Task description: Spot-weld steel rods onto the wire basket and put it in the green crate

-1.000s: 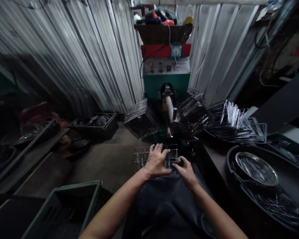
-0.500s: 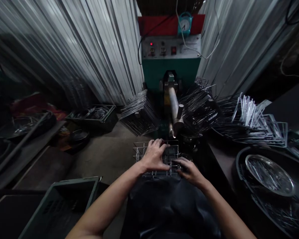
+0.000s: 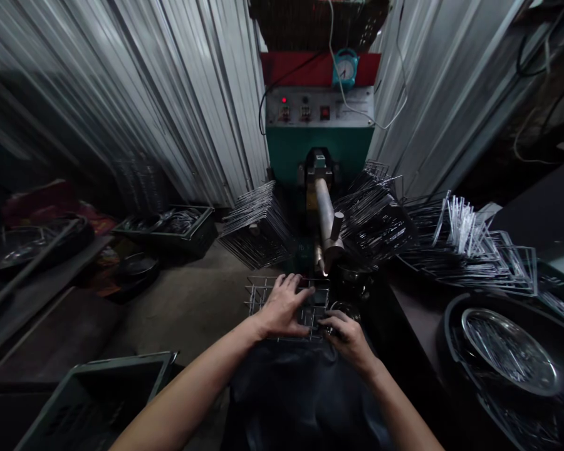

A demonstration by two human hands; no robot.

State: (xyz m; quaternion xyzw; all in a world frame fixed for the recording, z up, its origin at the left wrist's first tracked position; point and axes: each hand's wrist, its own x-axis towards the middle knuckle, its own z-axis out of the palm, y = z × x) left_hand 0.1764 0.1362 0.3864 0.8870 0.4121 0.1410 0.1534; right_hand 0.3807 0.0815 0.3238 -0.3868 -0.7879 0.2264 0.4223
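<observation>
A small wire rack [image 3: 257, 299] of crossed metal rods lies in front of me, above the dark apron on my lap. My left hand [image 3: 282, 308] grips it from above, fingers over the far side and thumb towards the near side. At the rack's right edge, my right hand [image 3: 345, 335] has its fingers curled in against the wires; whether a separate small part sits in them is hidden. Just beyond the rack, the welding machine's metal arm [image 3: 326, 213] reaches down, with a bright spot at its lower electrode tip [image 3: 323, 269].
Stacks of wire frames hang left [image 3: 256, 225] and right [image 3: 376, 219] of the machine arm. More frames [image 3: 479, 263] lie at the right, above a black tub [image 3: 446, 338] holding a metal bowl of rods [image 3: 510, 351]. A green crate [image 3: 162, 376] stands at lower left.
The view has tilted up slightly, so everything sits lower in the picture. My right hand's fingers have curled in closer at the rack's edge. My left hand keeps its hold.
</observation>
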